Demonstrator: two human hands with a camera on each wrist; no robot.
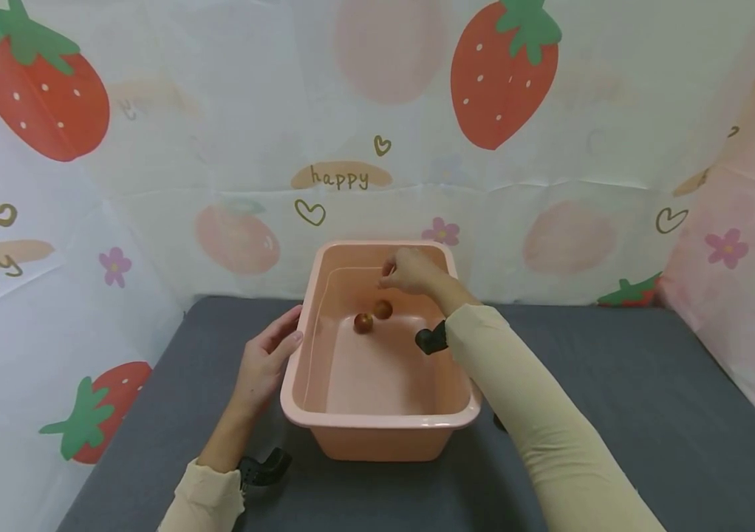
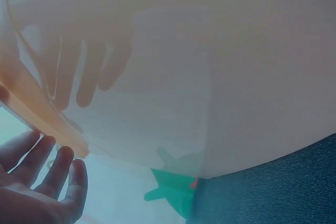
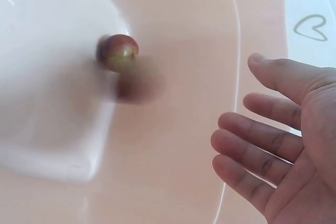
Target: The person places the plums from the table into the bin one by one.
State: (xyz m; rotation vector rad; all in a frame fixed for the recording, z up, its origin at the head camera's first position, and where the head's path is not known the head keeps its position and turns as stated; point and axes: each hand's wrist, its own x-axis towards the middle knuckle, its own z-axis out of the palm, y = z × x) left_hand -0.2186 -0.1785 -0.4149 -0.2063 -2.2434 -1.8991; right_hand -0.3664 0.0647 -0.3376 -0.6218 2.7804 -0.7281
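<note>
While the right hand (image 1: 414,272) is hovering open over the basin (image 1: 380,422), two fruits (image 1: 363,324) are showing inside.
With fingers relaxed, the left hand (image 1: 267,362) is touching the basin's left side; the basin is standing on the grey desk (image 1: 617,384).

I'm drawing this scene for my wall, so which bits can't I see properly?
Right wrist view: one round fruit is smeared by blur, so its surface is unclear.
Head view: the right sleeve mostly covers a small dark thing; I can't tell what it is.
Left wrist view: the picture's edges cut off part of the left hand, and the outside of the tub hides what's inside.
</note>
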